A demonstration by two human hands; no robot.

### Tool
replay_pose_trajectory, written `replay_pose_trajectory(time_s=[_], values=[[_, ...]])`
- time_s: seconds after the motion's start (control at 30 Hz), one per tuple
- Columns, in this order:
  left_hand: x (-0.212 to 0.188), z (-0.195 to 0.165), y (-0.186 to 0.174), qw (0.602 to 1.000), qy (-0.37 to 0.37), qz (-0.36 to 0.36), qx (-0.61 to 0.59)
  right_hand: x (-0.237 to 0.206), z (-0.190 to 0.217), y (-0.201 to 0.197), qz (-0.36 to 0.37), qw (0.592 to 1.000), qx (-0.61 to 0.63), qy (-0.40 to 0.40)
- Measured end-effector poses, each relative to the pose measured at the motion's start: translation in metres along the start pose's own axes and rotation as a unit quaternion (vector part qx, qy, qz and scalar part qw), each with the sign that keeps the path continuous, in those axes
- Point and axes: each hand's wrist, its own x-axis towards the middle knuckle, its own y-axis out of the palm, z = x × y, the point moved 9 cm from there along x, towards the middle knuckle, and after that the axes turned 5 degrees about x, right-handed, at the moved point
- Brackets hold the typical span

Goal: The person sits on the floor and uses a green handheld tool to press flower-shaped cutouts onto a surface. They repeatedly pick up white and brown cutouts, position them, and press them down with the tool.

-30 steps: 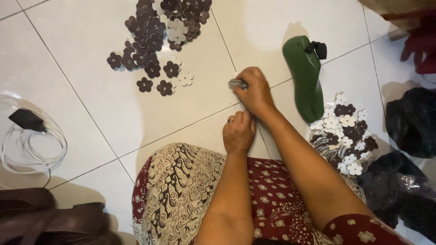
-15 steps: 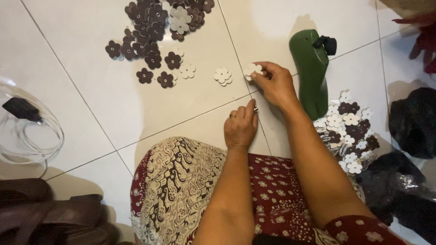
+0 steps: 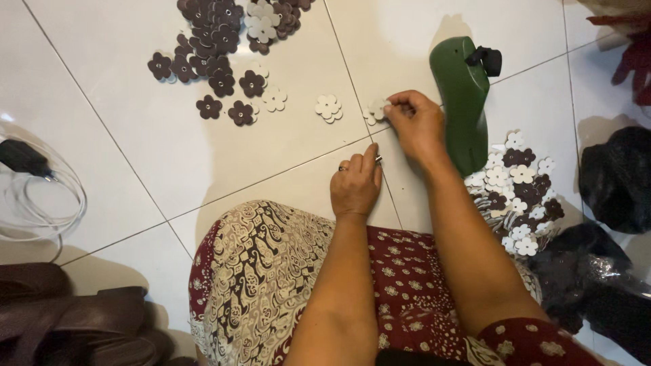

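Observation:
My right hand [image 3: 419, 125] pinches a white flower-shaped cutout [image 3: 375, 112] at its fingertips, low over the white tile floor [image 3: 135, 149]. Another white flower cutout [image 3: 328, 107] lies alone just left of it. My left hand [image 3: 355, 184] rests on the floor near my knee with its fingers closed, a ring on one finger. A small silvery piece [image 3: 378, 160] shows at its fingertips. A green handheld tool [image 3: 465, 102] lies right beside my right hand.
A heap of dark brown and white flower cutouts [image 3: 224, 41] lies at the top. A second mixed heap [image 3: 517, 196] sits to my right by black bags [image 3: 614, 179]. At the left are a charger cable [image 3: 41, 196] and a brown bag [image 3: 68, 325].
A white flower cutout now lies alone on the floor. My right hand has moved right and now holds another white cutout. My left hand has stayed put.

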Motion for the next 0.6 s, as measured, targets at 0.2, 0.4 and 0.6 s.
replay_pose_trajectory(time_s=[0.2,0.4,0.6], values=[[0.0,-0.001,-0.002,1.0,0.004,-0.013,0.0,0.001,-0.013,-0.024,-0.061,0.995,0.08,0.009],[0.0,-0.003,-0.003,1.0,0.002,-0.013,0.003,-0.025,0.0,-0.056,-0.15,0.971,-0.107,-0.155],[0.001,-0.006,-0.001,1.0,0.0,-0.011,0.014,-0.053,-0.035,-0.113,-0.208,0.95,-0.198,-0.122]])
